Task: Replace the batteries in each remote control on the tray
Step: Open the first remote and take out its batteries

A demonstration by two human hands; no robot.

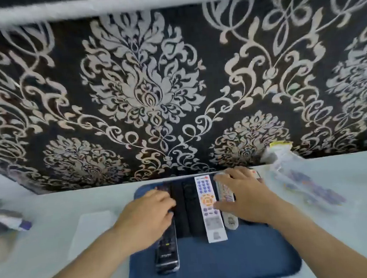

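A dark blue tray (232, 264) lies on the white table and carries several remotes side by side. My left hand (149, 216) lies over the long black remote (167, 256) at the tray's left, fingers bent down onto it. Two more black remotes (184, 204) sit beside it, then a white remote with purple and orange buttons (208, 207). My right hand (242, 195) rests palm down with spread fingers on a smaller white remote (229, 218) and whatever lies right of it. The frame is blurred.
A clear plastic bag with colourful packs (302, 182) lies to the right of the tray. A flat translucent sheet (93, 229) sits left of it, and a purple-tipped object (15, 222) at the far left. Dark patterned wallpaper rises behind the table.
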